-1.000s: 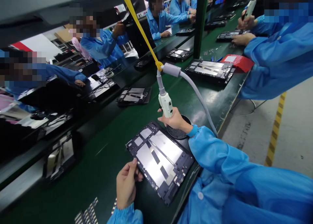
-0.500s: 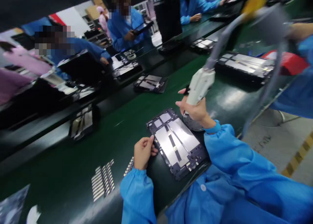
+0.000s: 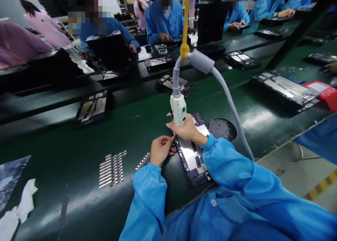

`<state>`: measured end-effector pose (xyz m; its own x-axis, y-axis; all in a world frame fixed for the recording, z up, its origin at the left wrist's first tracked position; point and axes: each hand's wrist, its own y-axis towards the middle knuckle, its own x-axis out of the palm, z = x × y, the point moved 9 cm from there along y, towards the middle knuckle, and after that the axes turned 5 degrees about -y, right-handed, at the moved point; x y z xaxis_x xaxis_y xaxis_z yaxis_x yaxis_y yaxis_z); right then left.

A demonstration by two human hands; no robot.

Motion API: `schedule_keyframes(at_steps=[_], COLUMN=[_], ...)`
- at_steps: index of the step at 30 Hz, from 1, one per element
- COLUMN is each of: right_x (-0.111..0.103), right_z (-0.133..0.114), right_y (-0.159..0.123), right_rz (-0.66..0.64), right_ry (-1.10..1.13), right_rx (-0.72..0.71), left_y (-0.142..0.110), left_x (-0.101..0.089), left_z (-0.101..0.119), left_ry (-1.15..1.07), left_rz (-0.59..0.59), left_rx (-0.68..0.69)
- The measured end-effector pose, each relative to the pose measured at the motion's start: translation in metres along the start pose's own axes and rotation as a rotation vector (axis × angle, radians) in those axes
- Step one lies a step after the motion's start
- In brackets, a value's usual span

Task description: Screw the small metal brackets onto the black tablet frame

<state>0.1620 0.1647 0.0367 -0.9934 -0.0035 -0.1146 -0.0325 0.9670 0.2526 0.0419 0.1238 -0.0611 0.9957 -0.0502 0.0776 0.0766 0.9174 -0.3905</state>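
Note:
My right hand [image 3: 185, 128] is wrapped round a white electric screwdriver [image 3: 178, 109], held upright over the upper left part of an opened tablet [image 3: 193, 160]. The screwdriver's tip is hidden behind my fingers. The tablet lies with its silver plates and dark boards facing up, partly covered by my right hand and sleeve. Beside its left edge, my left hand [image 3: 161, 149] is closed, thumb and forefinger pinched together near the screwdriver; what they hold, if anything, is hidden. A round black dish [image 3: 223, 129] full of tiny parts, apparently screws, stands right of the tablet.
A grey cable [image 3: 231, 100] loops down from a yellow strap [image 3: 185, 30]. Small metal-and-black strips [image 3: 112, 169] lie left of my hand. Opened tablets [image 3: 286, 88] and a red box [image 3: 322, 93] are to the right. Co-workers in blue sit across the bench.
My right hand has brought the screwdriver left, from above the dish to the tablet's left edge beside my left hand. The left hand stays pinched there. The camera view has shifted.

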Motion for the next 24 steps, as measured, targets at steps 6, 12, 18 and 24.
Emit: schedule_keyframes(at_steps=[6, 12, 18, 24], right_x=[-0.001, 0.018, 0.021, 0.022], right_z=[-0.021, -0.015, -0.005, -0.006], right_y=[0.0, 0.002, 0.001, -0.002], right_rz=[0.025, -0.037, -0.039, -0.053], right_ry=[0.049, 0.092, 0.121, 0.059], right_rx=[-0.029, 0.02, 0.049, 0.014], left_y=[-0.001, 0.001, 0.001, 0.002], left_x=[0.003, 0.002, 0.004, 0.002], left_z=[0.001, -0.001, -0.001, -0.001], left_ry=[-0.016, -0.01, -0.005, 0.021], left_rz=[-0.001, 0.001, -0.007, -0.004], left_rx=[0.006, 0.013, 0.021, 0.033])
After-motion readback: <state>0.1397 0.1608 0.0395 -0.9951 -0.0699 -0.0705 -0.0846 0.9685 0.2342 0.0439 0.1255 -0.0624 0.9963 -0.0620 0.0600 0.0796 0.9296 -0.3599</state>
